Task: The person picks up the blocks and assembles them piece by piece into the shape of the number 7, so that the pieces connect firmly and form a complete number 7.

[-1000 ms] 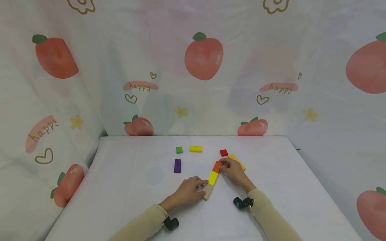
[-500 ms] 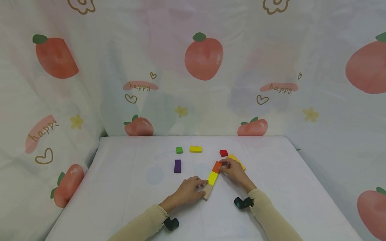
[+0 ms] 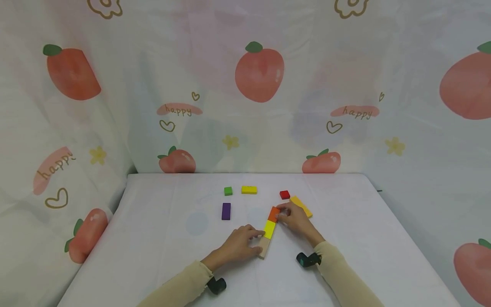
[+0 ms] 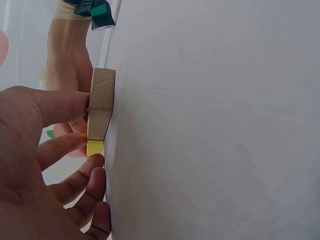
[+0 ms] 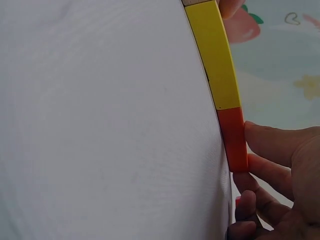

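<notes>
Three flat blocks lie end to end in a slanted row on the white table: a plain wooden block [image 3: 264,248] nearest, a yellow block [image 3: 269,230] in the middle, an orange block [image 3: 273,214] at the far end. My left hand [image 3: 237,244] touches the row's left side, thumb at the wooden block and index fingertip by its seam with the yellow one. Opposite it, my right hand [image 3: 296,218] has thumb and index fingertips against the orange block. In the right wrist view, the orange block [image 5: 234,140] meets the yellow block [image 5: 215,57] flush.
Behind the row sit a green block [image 3: 228,191], a yellow block [image 3: 249,190] and a red block [image 3: 284,195]. A purple block [image 3: 226,211] lies left of it. Past my right hand is a longer yellow-orange block [image 3: 301,206], partly covered by the hand.
The row has shifted slightly left and toward me, standing a little steeper. My right hand has moved slightly left with the orange end; my left hand has hardly moved.
</notes>
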### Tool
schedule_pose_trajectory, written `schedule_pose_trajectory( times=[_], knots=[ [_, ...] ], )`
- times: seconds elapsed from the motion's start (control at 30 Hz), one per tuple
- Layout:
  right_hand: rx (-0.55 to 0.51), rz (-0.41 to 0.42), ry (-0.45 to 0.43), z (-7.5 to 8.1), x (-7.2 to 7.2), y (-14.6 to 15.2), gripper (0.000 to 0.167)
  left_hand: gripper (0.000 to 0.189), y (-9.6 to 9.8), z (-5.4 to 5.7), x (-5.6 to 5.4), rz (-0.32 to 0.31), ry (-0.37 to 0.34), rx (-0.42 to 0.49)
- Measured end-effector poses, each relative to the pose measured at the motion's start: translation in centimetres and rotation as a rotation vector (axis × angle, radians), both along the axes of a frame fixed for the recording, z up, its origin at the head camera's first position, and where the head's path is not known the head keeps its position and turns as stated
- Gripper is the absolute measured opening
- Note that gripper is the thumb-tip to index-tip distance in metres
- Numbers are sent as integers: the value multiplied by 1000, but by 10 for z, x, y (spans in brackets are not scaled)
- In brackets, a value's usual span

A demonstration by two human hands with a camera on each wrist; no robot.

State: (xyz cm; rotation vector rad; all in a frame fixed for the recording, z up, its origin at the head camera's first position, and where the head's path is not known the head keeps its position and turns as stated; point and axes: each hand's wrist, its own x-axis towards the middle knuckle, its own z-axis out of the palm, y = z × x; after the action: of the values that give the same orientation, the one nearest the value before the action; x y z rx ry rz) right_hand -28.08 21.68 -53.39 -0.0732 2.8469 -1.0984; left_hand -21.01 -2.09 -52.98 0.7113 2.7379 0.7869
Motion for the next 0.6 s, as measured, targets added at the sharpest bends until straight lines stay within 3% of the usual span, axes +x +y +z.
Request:
schedule_pose_trajectory(
  times=[0.6],
  knots=[
    [23,16,-11,-1,8,-5,34,51,-5,0,9,-7,24,-44]
  ],
)
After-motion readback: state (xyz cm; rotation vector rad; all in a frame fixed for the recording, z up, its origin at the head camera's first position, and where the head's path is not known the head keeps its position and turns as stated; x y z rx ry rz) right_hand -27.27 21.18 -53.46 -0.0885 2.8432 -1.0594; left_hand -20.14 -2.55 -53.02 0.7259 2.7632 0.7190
